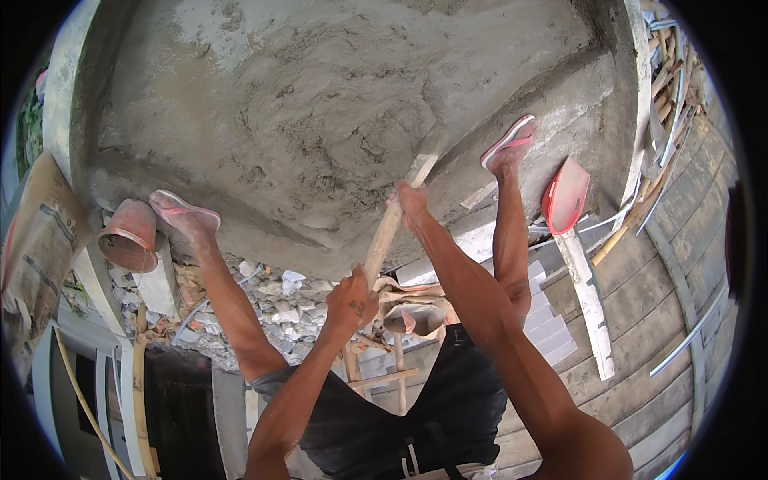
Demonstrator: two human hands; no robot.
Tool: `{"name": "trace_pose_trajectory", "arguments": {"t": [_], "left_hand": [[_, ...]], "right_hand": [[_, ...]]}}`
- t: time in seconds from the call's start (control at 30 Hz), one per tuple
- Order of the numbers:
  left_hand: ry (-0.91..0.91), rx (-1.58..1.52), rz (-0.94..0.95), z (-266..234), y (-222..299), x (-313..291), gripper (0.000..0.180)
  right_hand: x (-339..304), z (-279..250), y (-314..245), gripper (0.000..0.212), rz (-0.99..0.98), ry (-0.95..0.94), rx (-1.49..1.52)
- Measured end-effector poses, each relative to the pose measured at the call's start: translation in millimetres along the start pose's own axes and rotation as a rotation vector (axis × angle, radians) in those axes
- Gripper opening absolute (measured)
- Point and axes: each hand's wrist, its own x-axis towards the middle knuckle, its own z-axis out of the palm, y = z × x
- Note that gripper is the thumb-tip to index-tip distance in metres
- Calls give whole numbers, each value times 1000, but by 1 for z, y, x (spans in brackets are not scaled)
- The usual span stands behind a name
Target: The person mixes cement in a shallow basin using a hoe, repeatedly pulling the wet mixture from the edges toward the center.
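Both hands grip one long wooden tool handle [384, 238], coated with dried grey cement, that slants away from me to the right. My left hand [352, 302] is closed round its near end. Farther up the shaft, my right hand [410, 202] is wrapped round it. The far end of the tool goes into wet grey mortar [320, 120], so its head is hidden and I cannot tell its kind. The mortar lies in a rough, churned heap inside a broad walled trough [632, 104].
My sandalled feet [188, 214] [512, 144] stand wide apart at the trough's near edge. A dirty red bucket [132, 232] lies tipped at left; a red scoop [566, 196] rests at right. Rubble [288, 308] and a grey bucket [414, 318] are below me. Wooden planks [640, 312] cover the right.
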Motion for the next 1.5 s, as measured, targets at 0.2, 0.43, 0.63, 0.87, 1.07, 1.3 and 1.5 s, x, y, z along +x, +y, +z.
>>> {"name": "trace_pose_trajectory", "arguments": {"t": [0.2,0.43,0.63,0.87,1.07,1.3,1.5], "left_hand": [[21,113,-94,-28,-7,-72,44],[-85,475,5,-90,-155,-158,50],[140,705,176,-199,-310,-102,55],[241,727,261,-237,-363,-130,39],[262,550,171,-140,-289,-157,38],[134,71,-48,-24,-189,-101,53],[64,-312,259,83,-59,-24,57]], "right_hand": [[-59,38,40,10,265,-178,287],[-212,67,93,12,316,-207,570],[-241,145,137,24,371,-310,584],[-319,176,159,28,331,-404,586],[-212,153,132,22,333,-356,655],[-150,109,78,19,226,-264,325],[-105,-25,-35,30,-252,-137,157]]}}
